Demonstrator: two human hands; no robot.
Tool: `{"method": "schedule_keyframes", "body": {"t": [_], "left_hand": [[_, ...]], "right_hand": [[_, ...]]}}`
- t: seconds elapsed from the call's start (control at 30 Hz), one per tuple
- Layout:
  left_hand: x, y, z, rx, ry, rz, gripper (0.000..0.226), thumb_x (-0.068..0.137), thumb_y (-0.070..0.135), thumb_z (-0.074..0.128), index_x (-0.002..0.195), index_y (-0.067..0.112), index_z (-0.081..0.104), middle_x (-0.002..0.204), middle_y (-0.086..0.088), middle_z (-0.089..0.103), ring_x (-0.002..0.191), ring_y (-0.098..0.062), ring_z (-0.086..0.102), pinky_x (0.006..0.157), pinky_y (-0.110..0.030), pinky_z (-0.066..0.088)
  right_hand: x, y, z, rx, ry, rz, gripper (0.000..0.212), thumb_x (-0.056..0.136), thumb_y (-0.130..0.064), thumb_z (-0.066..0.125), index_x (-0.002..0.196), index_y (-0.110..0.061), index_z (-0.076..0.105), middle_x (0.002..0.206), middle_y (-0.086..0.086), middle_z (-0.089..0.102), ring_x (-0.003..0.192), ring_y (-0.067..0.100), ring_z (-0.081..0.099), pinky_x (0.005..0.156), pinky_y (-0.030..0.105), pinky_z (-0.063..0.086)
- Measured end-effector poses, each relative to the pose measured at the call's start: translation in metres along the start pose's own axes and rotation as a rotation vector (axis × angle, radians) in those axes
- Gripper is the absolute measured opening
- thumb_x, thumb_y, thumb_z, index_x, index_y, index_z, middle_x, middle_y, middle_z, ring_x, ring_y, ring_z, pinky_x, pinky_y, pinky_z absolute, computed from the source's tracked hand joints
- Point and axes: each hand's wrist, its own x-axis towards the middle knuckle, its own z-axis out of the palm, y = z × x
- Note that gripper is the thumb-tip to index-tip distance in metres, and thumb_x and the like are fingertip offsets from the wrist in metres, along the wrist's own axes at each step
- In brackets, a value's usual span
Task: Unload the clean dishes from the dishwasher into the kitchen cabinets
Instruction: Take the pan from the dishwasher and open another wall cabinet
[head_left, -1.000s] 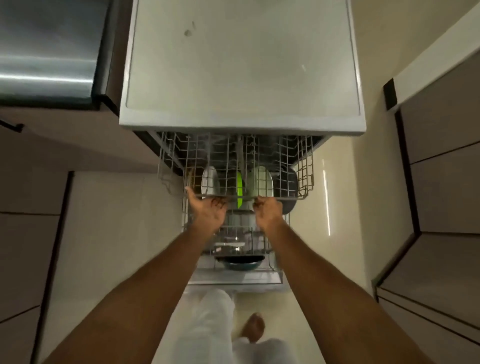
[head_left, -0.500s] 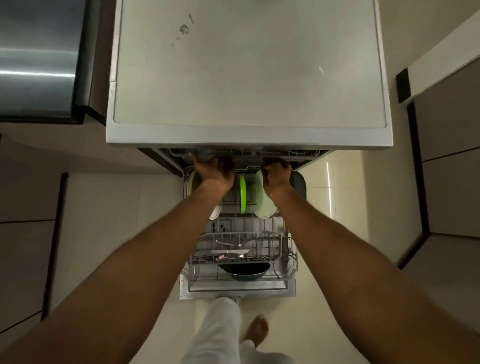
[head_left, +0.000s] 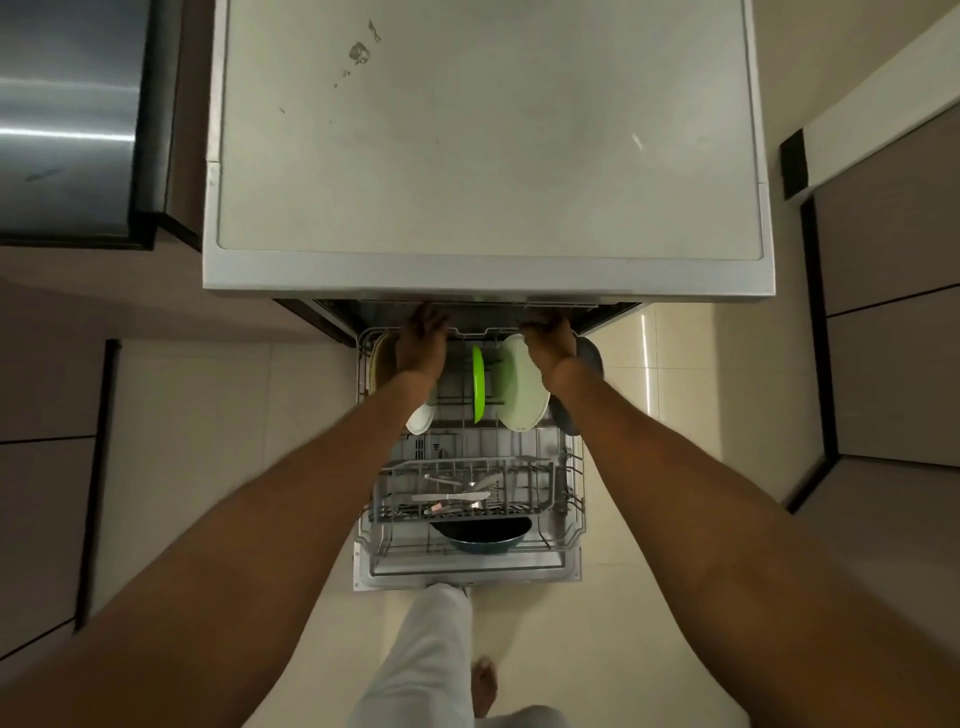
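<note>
Dishwasher (head_left: 488, 280), white top, seen from above; door down, lower rack (head_left: 467, 519) pulled out over the floor.

Left hand (head_left: 422, 340): at the front edge of the upper rack (head_left: 483, 332), just under the dishwasher's top lip. Fingers reach under the lip and are hidden; cannot tell whether they curl round the wire.

Right hand (head_left: 551, 340): at the same edge, to the right, fingers bent over the rack's rim, gripping it.

Lower rack, rear rows, all standing on edge: tan plate (head_left: 378, 364) far left; small white dish (head_left: 421, 418) beside the left forearm; bright green plate (head_left: 478, 383) in the middle; pale green plate (head_left: 522, 389) beside it, partly behind the right wrist; dark plate (head_left: 566, 415) far right.

Lower rack, front: cutlery basket (head_left: 462, 493) holding a knife (head_left: 452, 497) and other utensils lying flat; dark pan (head_left: 483, 535) in front of it, tilted.

Steel appliance (head_left: 67, 119) at upper left. Cabinets (head_left: 893, 291) along the right wall. Person's white trouser leg (head_left: 426, 660) and bare foot (head_left: 484, 686) on the tiles below.
</note>
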Motion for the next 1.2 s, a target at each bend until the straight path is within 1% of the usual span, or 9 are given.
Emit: {"method": "schedule_keyframes", "body": {"t": [0.03, 0.1, 0.2, 0.3, 0.43, 0.57, 0.8, 1.0, 1.2], "left_hand": [[-0.009, 0.001, -0.005, 0.182, -0.006, 0.069, 0.036, 0.099, 0.019, 0.061, 0.135, 0.016, 0.061, 0.141, -0.013, 0.064, 0.129, -0.029, 0.061, 0.107, -0.034, 0.047], [-0.027, -0.002, -0.012, 0.495, -0.026, 0.155, 0.045, 0.099, 0.023, 0.063, 0.143, 0.014, 0.057, 0.135, -0.013, 0.067, 0.124, -0.030, 0.064, 0.104, -0.033, 0.046], [-0.055, -0.006, -0.020, 0.824, -0.125, 0.256, 0.059, 0.097, 0.036, 0.061, 0.153, 0.022, 0.045, 0.136, -0.014, 0.064, 0.123, -0.034, 0.061, 0.101, -0.038, 0.049], [-0.076, -0.015, -0.031, 1.015, -0.182, 0.294, 0.067, 0.095, 0.034, 0.062, 0.156, 0.023, 0.036, 0.145, -0.015, 0.054, 0.130, -0.037, 0.054, 0.103, -0.046, 0.049], [-0.106, -0.016, -0.045, 1.101, -0.157, 0.352, 0.072, 0.095, 0.032, 0.064, 0.157, 0.017, 0.031, 0.148, -0.013, 0.050, 0.129, -0.036, 0.055, 0.099, -0.047, 0.051], [-0.134, -0.023, -0.061, 1.190, -0.110, 0.433, 0.074, 0.096, 0.037, 0.062, 0.158, 0.014, 0.029, 0.159, -0.013, 0.039, 0.139, -0.034, 0.047, 0.112, -0.048, 0.045], [-0.195, -0.029, -0.082, 1.173, -0.044, 0.540, 0.074, 0.098, 0.038, 0.062, 0.158, 0.011, 0.029, 0.162, -0.013, 0.036, 0.149, -0.032, 0.037, 0.118, -0.048, 0.038], [-0.248, -0.029, -0.104, 1.192, -0.010, 0.679, 0.078, 0.100, 0.038, 0.058, 0.162, 0.009, 0.020, 0.166, -0.011, 0.031, 0.155, -0.027, 0.027, 0.126, -0.046, 0.028], [-0.316, -0.010, -0.145, 1.144, 0.112, 0.763, 0.076, 0.100, 0.039, 0.056, 0.162, 0.008, 0.023, 0.166, -0.012, 0.032, 0.155, -0.029, 0.027, 0.125, -0.047, 0.029]], "right_hand": [[-0.007, 0.000, -0.001, -0.181, -0.025, -0.021, 0.025, 0.099, -0.020, 0.062, 0.124, -0.017, 0.063, 0.128, 0.017, 0.067, 0.111, 0.034, 0.062, 0.094, 0.041, 0.049], [-0.025, -0.002, -0.003, -0.534, -0.079, -0.130, 0.050, 0.101, -0.026, 0.060, 0.147, -0.012, 0.048, 0.140, 0.020, 0.060, 0.127, 0.039, 0.057, 0.098, 0.040, 0.048], [-0.053, 0.005, -0.002, -0.773, -0.108, -0.263, 0.060, 0.097, -0.029, 0.062, 0.152, -0.017, 0.041, 0.142, 0.018, 0.058, 0.131, 0.040, 0.055, 0.106, 0.045, 0.046], [-0.074, 0.018, 0.001, -0.870, -0.103, -0.382, 0.064, 0.092, -0.032, 0.063, 0.151, -0.018, 0.043, 0.141, 0.015, 0.059, 0.129, 0.038, 0.055, 0.112, 0.047, 0.043], [-0.104, 0.032, -0.005, -0.893, -0.098, -0.439, 0.066, 0.096, -0.045, 0.059, 0.155, -0.023, 0.037, 0.144, 0.014, 0.057, 0.133, 0.040, 0.052, 0.118, 0.060, 0.032], [-0.137, 0.048, -0.018, -0.887, -0.034, -0.489, 0.066, 0.099, -0.059, 0.051, 0.152, -0.021, 0.040, 0.144, 0.015, 0.056, 0.134, 0.038, 0.051, 0.118, 0.060, 0.033], [-0.203, 0.064, -0.045, -0.831, 0.059, -0.540, 0.067, 0.101, -0.058, 0.051, 0.155, -0.021, 0.036, 0.159, 0.014, 0.043, 0.146, 0.036, 0.040, 0.122, 0.058, 0.030], [-0.266, 0.075, -0.063, -0.816, 0.118, -0.592, 0.069, 0.101, -0.060, 0.050, 0.156, -0.021, 0.034, 0.163, 0.013, 0.037, 0.151, 0.034, 0.033, 0.124, 0.055, 0.026], [-0.347, 0.081, -0.071, -0.809, 0.235, -0.700, 0.069, 0.100, -0.057, 0.054, 0.156, -0.023, 0.034, 0.166, 0.013, 0.031, 0.154, 0.035, 0.027, 0.126, 0.052, 0.025]]}}
